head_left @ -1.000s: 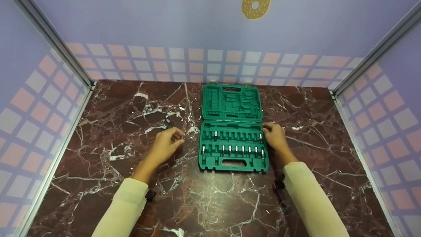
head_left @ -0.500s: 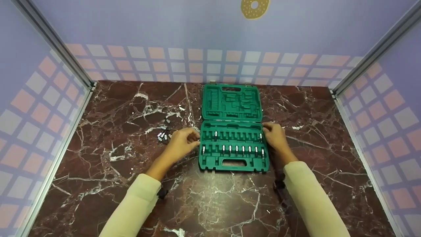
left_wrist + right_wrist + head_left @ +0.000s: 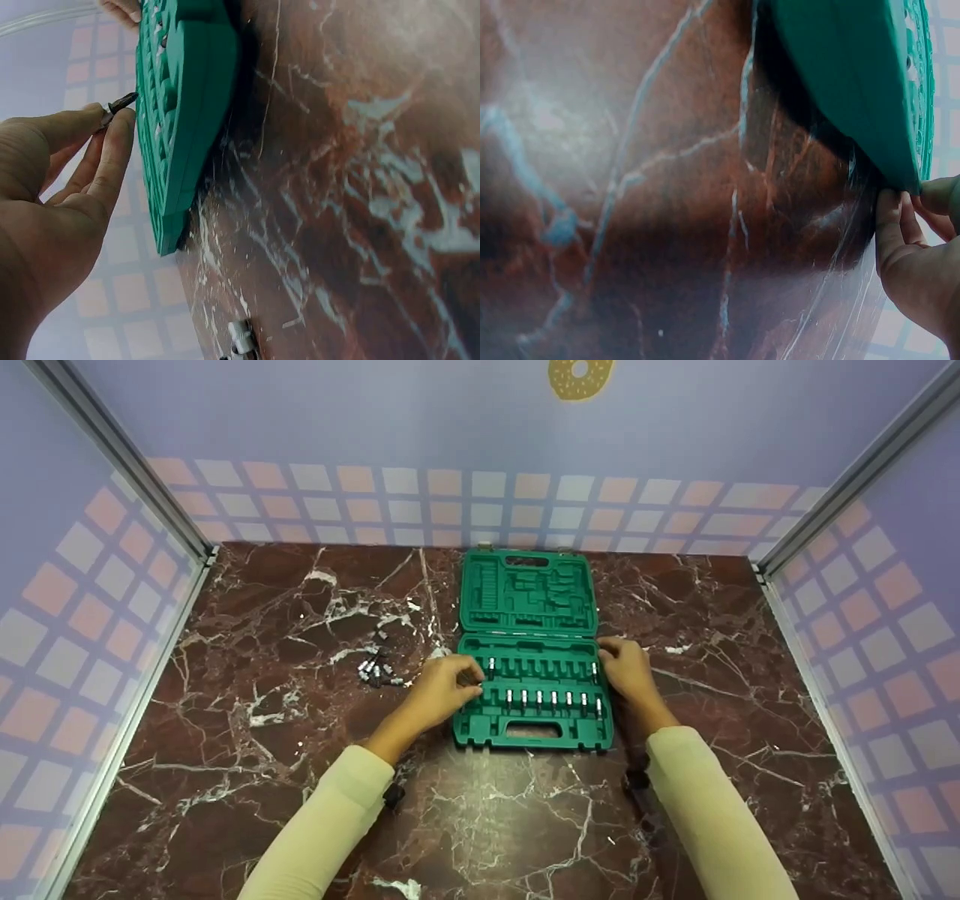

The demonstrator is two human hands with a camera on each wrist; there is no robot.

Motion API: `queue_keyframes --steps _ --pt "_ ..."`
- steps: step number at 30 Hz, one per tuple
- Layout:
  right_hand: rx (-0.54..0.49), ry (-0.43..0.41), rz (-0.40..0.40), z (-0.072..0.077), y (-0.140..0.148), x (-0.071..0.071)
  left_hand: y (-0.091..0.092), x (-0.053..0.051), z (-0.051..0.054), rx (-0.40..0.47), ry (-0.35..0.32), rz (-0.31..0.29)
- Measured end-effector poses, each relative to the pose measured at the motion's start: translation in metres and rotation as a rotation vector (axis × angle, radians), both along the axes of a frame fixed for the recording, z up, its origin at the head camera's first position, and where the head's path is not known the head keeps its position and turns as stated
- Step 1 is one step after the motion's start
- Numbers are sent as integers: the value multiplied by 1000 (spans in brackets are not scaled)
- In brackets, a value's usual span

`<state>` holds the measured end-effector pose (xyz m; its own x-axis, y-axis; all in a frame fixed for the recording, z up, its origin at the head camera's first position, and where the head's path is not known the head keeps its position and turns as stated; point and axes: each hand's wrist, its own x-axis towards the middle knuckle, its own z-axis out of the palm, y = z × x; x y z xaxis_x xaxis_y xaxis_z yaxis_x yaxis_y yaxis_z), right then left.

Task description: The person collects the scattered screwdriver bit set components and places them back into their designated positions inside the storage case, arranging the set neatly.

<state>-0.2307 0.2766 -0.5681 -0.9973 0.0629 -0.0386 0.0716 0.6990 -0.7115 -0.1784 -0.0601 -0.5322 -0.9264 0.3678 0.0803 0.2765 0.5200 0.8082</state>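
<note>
My left hand (image 3: 441, 686) is over the left side of an open green tool case (image 3: 481, 729). Between its thumb and fingers it pinches a bit socket (image 3: 120, 105) with a silver base and a dark tip; in the left wrist view that tip points toward the case. In the head view the hand mostly hides this piece. My right hand (image 3: 628, 673) holds the case's right edge near the hinge, thumb and fingers at the rim. Several bit sockets (image 3: 554, 701) stand in the lower row of slots, and a few sit in the upper row.
A small pile of loose bit sockets (image 3: 371, 669) lies left of the case on the marbled brown table (image 3: 262, 795). The case's lid (image 3: 499, 561) lies folded back toward the tiled wall (image 3: 420, 435). Side panels bound the table left and right.
From beside the loose pile, my left hand has moved right to the case with the pinched bit socket, uncovering the pile. My right hand has stayed on the case's edge.
</note>
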Motion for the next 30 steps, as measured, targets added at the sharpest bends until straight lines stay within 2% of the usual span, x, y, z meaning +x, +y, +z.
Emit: queue_keyframes --steps 6,13,18,23,27,30 --pt "1 -18 -3 1 -1 -1 12 -1 -3 -37 33 -35" --pt "-3 -23 -12 1 -1 -1 24 -3 -6 -138 6 -56" --pt "-6 -18 -16 1 0 -2 29 -5 -9 -202 70 -100" --pt "-14 -27 -16 1 0 -1 31 -5 -12 -254 128 -108" --pt "-20 -28 -16 1 0 -1 32 -5 -14 -286 116 -96" --pt "-19 -23 -14 0 0 -1 34 -6 -14 -275 76 -75"
